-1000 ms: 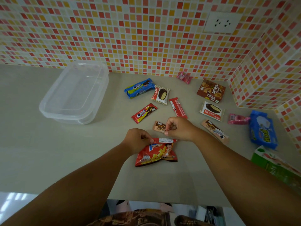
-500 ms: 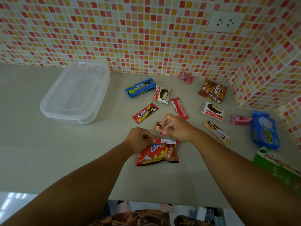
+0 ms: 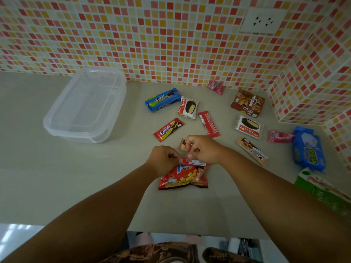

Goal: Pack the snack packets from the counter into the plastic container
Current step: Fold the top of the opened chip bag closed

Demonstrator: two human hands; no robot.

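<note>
A red potato snack bag (image 3: 185, 177) lies on the counter in front of me. My left hand (image 3: 163, 160) pinches its top left edge, and my right hand (image 3: 204, 149) pinches its top edge just to the right. The clear plastic container (image 3: 85, 105) stands empty at the back left, well apart from both hands. Several snack packets lie scattered beyond my hands: a blue Cream-O pack (image 3: 163, 99), a Choco Pie (image 3: 188, 107), a red Cream-O bar (image 3: 168, 129), a red wafer bar (image 3: 208, 123) and a small brown packet (image 3: 183, 144) partly hidden by my right hand.
At the right lie a brown box (image 3: 247, 103), a second Choco Pie (image 3: 248, 126), a beige Cream-O bar (image 3: 252, 151), two pink sweets (image 3: 280, 136), a blue pack (image 3: 307, 149) and a green carton (image 3: 322, 188). Tiled walls close the back and right. The counter's front edge (image 3: 171, 229) is near me.
Both hands have stayed on the top edge of the potato snack bag, shifting only slightly. The bag remains on the counter.
</note>
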